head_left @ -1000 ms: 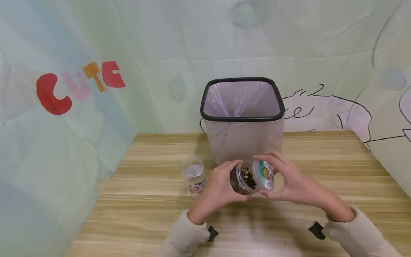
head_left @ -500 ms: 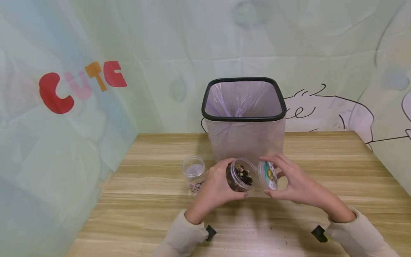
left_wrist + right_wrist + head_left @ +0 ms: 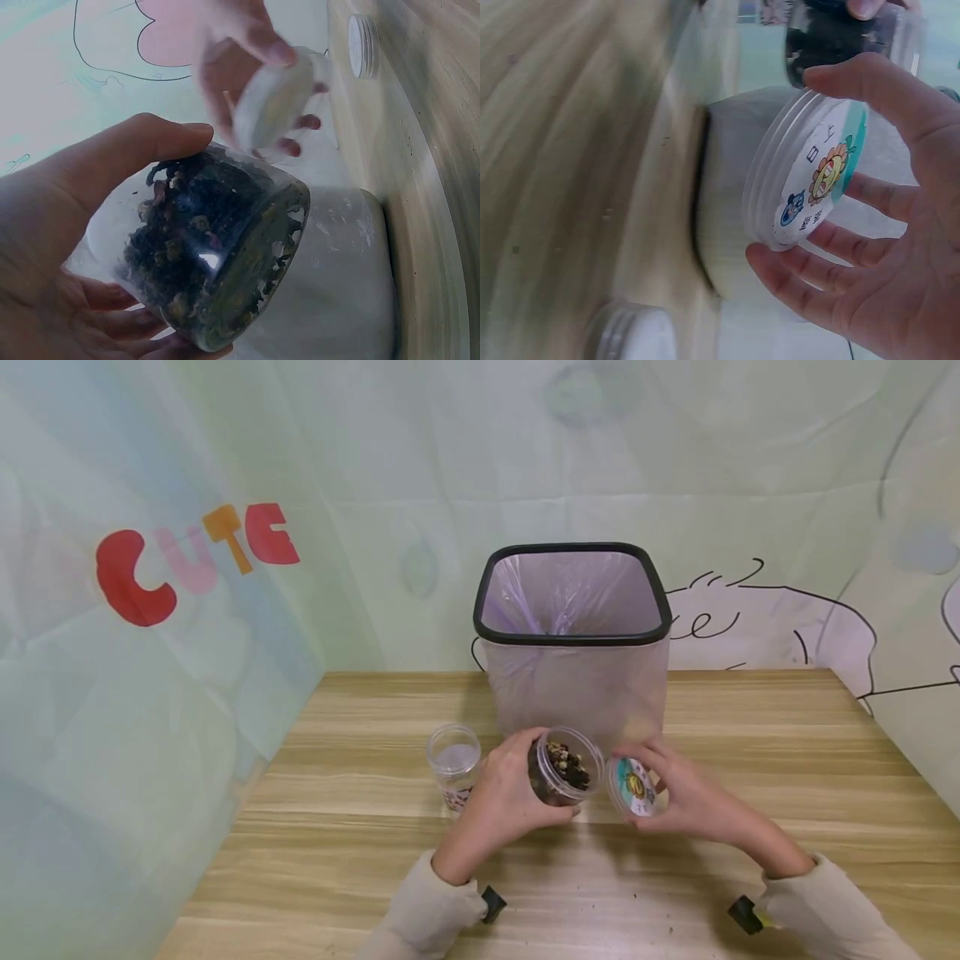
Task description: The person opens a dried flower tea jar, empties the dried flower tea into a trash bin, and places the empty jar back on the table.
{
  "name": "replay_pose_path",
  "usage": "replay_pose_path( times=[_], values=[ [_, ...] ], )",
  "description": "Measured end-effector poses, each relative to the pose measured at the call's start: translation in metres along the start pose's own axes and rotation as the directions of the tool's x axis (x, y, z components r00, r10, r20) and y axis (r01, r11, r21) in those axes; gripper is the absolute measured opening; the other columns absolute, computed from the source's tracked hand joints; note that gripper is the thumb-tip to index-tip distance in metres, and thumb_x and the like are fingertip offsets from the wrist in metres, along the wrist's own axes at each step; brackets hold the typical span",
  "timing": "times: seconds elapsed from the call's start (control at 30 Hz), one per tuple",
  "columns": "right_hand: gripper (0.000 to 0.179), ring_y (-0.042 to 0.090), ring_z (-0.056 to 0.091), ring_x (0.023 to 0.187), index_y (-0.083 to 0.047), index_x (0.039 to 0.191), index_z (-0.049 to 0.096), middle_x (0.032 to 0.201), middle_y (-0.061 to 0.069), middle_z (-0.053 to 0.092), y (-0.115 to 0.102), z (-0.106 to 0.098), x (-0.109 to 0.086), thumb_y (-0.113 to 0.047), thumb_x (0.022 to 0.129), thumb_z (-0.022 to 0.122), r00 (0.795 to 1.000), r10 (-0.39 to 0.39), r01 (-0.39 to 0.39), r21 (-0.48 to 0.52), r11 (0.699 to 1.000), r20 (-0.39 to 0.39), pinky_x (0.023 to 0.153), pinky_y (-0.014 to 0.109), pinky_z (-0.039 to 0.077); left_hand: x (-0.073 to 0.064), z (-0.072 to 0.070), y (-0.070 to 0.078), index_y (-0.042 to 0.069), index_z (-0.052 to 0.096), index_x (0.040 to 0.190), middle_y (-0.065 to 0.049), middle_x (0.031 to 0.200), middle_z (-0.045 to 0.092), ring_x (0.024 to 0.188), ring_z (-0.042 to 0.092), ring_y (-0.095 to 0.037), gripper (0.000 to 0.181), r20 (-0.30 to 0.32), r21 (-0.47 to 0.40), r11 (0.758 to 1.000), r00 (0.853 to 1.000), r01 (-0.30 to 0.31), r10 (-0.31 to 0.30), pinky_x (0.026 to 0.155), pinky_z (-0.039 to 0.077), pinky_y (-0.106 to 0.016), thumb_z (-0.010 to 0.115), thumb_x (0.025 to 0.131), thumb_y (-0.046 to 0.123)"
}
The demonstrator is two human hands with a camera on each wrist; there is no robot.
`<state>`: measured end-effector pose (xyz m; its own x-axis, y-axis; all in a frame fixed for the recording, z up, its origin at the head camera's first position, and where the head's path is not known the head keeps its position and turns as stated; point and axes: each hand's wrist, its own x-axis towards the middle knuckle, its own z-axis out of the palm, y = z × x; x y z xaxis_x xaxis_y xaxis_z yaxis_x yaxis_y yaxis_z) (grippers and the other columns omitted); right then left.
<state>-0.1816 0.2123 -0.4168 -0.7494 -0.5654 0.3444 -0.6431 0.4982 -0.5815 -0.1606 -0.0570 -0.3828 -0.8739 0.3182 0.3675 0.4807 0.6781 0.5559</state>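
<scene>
In the head view my left hand (image 3: 504, 789) grips a clear plastic jar (image 3: 553, 777), tilted with its mouth toward the right. Dark dried bits mixed with pale and reddish pieces, like loose tea, lie inside the jar (image 3: 202, 240). My right hand (image 3: 693, 793) pinches a round screw lid (image 3: 814, 172) by its edge, thumb on one side and fingers on the other. The lid has a white and teal label with a cartoon flower. It is off the jar, just right of the mouth. A second clear jar (image 3: 453, 756) stands beside my left hand, uncovered.
A bin (image 3: 577, 693) with a black rim and purple liner stands right behind the hands. Another pale lid (image 3: 364, 46) lies on the wooden table (image 3: 360, 860), hidden in the head view. Small dark crumbs (image 3: 636, 896) dot the table near the front.
The lid has moved away from the jar's mouth, to the right and slightly down, with my right hand. The jar in my left hand has turned its mouth more toward the camera.
</scene>
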Motion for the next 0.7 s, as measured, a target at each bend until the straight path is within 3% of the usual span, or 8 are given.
replay_pose_path(
  times=[0.17,0.43,0.7],
  values=[
    [0.080,0.021,0.055,0.095,-0.004,0.134,0.058,0.120,0.011,0.052,0.0072,0.0087,-0.0009,-0.021,0.063,0.092,0.999,-0.003,0.007,-0.078,0.997,0.044,0.073,0.033,0.055,0.0001,0.0002,0.0004,0.003,0.052,0.135,-0.010,0.125,0.062,0.116,0.059,-0.026,0.095,0.002,0.002,1.000,1.000,0.007,-0.007,0.098,0.049,-0.043,0.096,0.057,0.034],
    [0.085,0.035,0.055,0.112,-0.003,0.138,0.056,0.133,0.021,0.049,0.0099,0.0100,-0.0056,-0.025,0.065,0.093,0.988,0.050,-0.034,-0.110,0.993,0.149,0.089,0.052,0.052,-0.0009,0.0001,0.0006,0.004,0.053,0.134,-0.009,0.124,0.062,0.115,0.059,-0.025,0.092,0.001,-0.005,1.000,1.000,0.002,-0.002,0.098,0.050,-0.041,0.095,0.058,0.035],
    [0.083,0.024,0.045,0.104,-0.005,0.138,0.058,0.117,0.009,0.051,0.0117,0.0116,-0.0071,-0.034,0.068,0.092,0.970,0.075,-0.032,-0.182,0.983,0.233,0.084,0.044,0.050,-0.0021,-0.0005,0.0016,0.004,0.053,0.134,-0.008,0.125,0.062,0.115,0.059,-0.024,0.092,0.007,-0.006,1.000,1.000,0.011,-0.011,0.098,0.049,-0.040,0.095,0.059,0.035]
  ],
)
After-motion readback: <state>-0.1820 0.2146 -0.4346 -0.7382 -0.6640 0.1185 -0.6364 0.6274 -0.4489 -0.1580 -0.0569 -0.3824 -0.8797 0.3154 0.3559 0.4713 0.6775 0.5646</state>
